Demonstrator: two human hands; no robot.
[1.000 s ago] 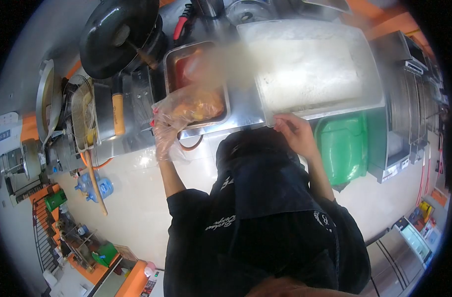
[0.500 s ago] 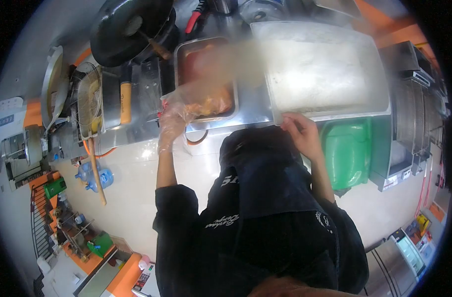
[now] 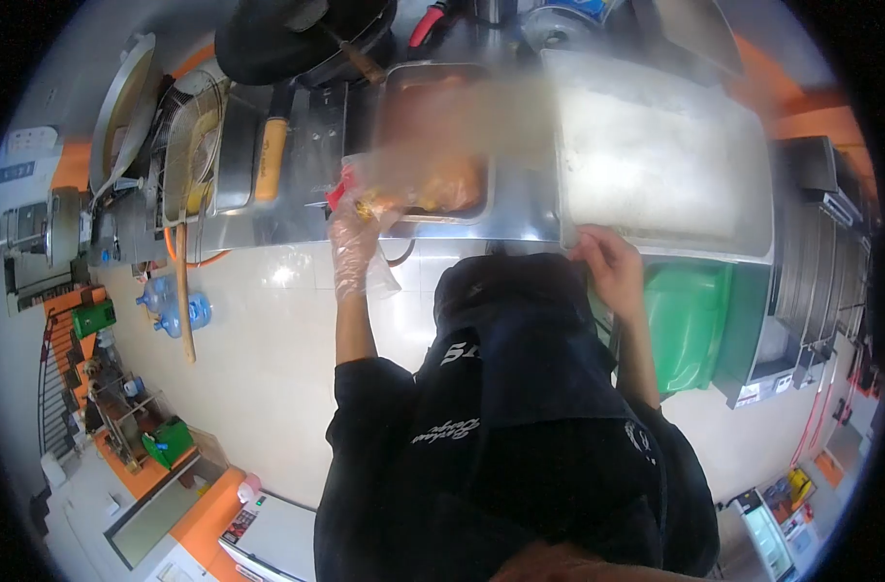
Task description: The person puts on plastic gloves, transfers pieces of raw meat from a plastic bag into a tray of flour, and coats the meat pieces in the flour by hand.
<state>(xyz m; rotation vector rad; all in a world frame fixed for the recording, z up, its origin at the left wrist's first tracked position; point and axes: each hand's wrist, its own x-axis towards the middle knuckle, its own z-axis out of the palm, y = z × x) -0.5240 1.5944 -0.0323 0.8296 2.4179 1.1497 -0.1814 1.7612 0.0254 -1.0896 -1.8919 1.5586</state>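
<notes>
Food sits in the pan, upper centre; gloved left hand beside it, right hand at the tray's corner. Either grip: cannot tell.

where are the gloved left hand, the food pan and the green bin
Gloved left hand (image 3: 353,231): head view, middle of the hand
Food pan (image 3: 492,184): head view, right rim
Green bin (image 3: 690,323): head view, middle of visible surface
</notes>
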